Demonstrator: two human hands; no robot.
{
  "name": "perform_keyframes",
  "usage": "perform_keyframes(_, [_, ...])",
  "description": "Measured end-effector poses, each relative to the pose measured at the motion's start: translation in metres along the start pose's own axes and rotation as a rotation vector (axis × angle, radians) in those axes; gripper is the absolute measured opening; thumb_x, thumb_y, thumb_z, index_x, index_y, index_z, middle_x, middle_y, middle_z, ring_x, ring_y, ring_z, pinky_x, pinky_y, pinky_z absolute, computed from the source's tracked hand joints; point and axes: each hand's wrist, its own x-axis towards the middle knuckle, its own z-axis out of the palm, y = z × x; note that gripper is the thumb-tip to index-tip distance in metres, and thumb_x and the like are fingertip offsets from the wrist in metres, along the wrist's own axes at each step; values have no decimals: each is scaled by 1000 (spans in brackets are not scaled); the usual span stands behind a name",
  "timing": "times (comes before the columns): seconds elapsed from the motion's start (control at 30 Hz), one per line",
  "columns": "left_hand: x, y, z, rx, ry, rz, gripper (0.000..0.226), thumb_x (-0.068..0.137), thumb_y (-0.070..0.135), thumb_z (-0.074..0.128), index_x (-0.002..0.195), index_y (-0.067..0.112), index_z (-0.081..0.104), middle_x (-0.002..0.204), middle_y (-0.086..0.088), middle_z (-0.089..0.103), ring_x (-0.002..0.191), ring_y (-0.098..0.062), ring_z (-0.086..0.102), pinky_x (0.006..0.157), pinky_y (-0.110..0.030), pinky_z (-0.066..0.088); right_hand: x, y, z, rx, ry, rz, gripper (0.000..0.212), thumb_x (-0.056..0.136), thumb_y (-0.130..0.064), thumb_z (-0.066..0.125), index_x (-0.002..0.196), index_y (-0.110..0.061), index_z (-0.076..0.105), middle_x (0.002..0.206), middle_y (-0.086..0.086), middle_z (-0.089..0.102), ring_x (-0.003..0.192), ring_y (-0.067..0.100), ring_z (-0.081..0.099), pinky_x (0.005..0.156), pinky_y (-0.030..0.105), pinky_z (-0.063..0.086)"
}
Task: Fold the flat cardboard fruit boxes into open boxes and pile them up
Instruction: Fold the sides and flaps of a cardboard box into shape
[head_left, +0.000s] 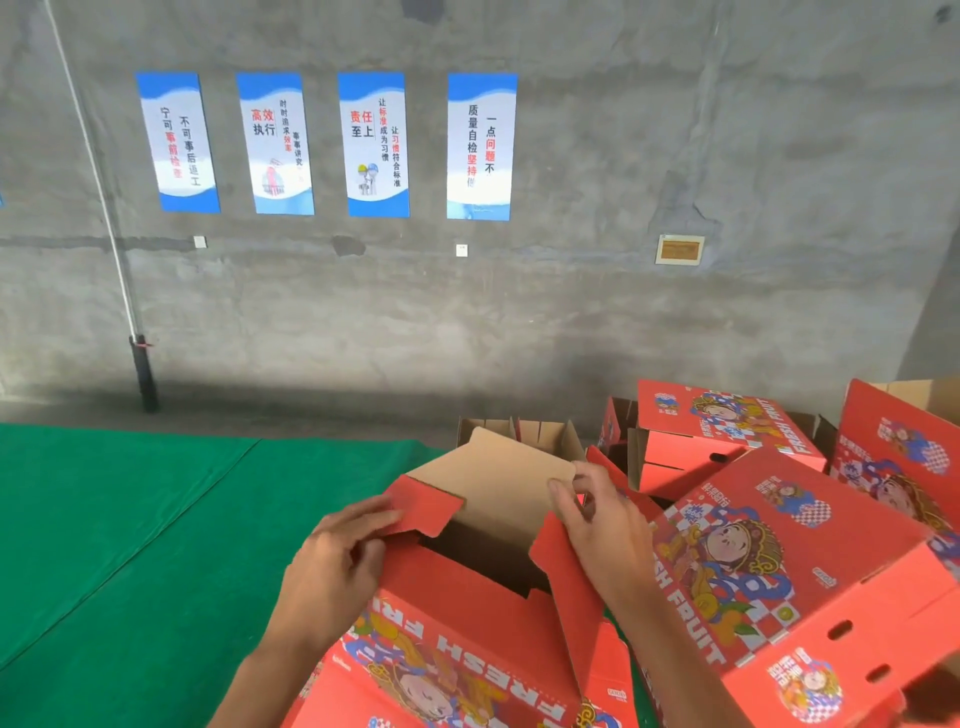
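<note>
Half-folded red fruit box (467, 618) at the desk's near right edge, printed "FRESH FRUIT" side up, long axis running from the near edge toward the far wall, open end facing away. Brown inner flap (498, 483) standing up at that far end, tilted back. Left hand (337, 561) pinching the small red side flap (426, 506), fingers curled on it. Right hand (597, 525) gripping the brown flap's right corner, thumb and fingers closed on the cardboard. Green cloth desk (130, 519) open and flat to the left, far edge against the floor strip below the concrete wall (571, 312). Crowded on the right: folded boxes (779, 561) piled just beside the right hand, more behind (727, 426), one open brown box (524, 431) past the flap. Four blue posters (374, 145) on the wall.
</note>
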Motion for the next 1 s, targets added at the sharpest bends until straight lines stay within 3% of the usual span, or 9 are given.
perform_keyframes(0.07, [0,7,-4,119,-48,-58,35,86,37,51,109,49,73,136,38,53,121,3,56,95,-32,52,-7,1,5,-28,-34,-45,32,98,-53,60,127,-44,49,117,-19,69,105,15,68,86,39,52])
perform_keyframes(0.17, [1,13,-2,197,-30,-90,29,91,38,55,111,49,72,140,36,52,120,-4,60,93,-35,53,-12,7,4,144,-161,-71,30,100,-48,60,122,-64,47,113,-34,65,107,1,65,94,42,54])
perform_keyframes(0.37, [14,14,-2,240,-60,-86,13,94,45,59,104,40,64,127,26,52,112,-15,60,85,-40,55,-21,16,7,312,-250,-159,34,93,-55,60,126,-62,58,120,-33,67,114,-8,62,89,24,52])
perform_keyframes(0.53, [35,19,-3,383,-216,-76,32,97,54,49,121,35,55,126,10,43,118,-20,53,91,-45,51,-17,11,1,149,-459,-147,40,91,-55,69,124,-71,52,120,-40,63,114,-10,60,91,22,48])
perform_keyframes(0.63, [42,29,3,246,-153,-159,46,100,54,20,108,24,54,113,2,45,114,-27,56,86,-45,45,-24,7,-3,108,-534,-199,45,94,-81,39,136,-65,49,139,-41,52,131,-11,48,110,33,40])
perform_keyframes(0.7, [44,32,8,262,-124,-201,53,99,67,19,105,25,51,114,1,51,114,-28,57,84,-46,42,-31,6,-1,58,-534,-230,49,97,-81,24,136,-65,49,145,-41,45,137,-12,41,115,37,36])
perform_keyframes(0.83, [47,33,10,490,-304,-245,94,63,104,32,121,32,41,124,6,58,112,-24,64,83,-43,43,-28,1,-3,-45,-530,-122,63,79,-91,49,136,-66,46,136,-37,55,124,-8,53,107,36,48])
perform_keyframes(0.9, [53,32,12,578,-374,-286,121,50,107,41,142,30,31,134,4,57,118,-26,63,87,-43,46,-23,-3,-3,-111,-578,-47,80,71,-92,57,141,-56,46,133,-27,60,118,0,59,102,38,50])
perform_keyframes(1.0, [60,35,21,680,-418,-398,137,48,102,56,154,23,22,140,-4,54,125,-30,59,92,-43,48,-22,-14,5,-281,-605,-35,72,75,-81,63,135,-44,51,129,-17,65,115,9,61,96,39,51])
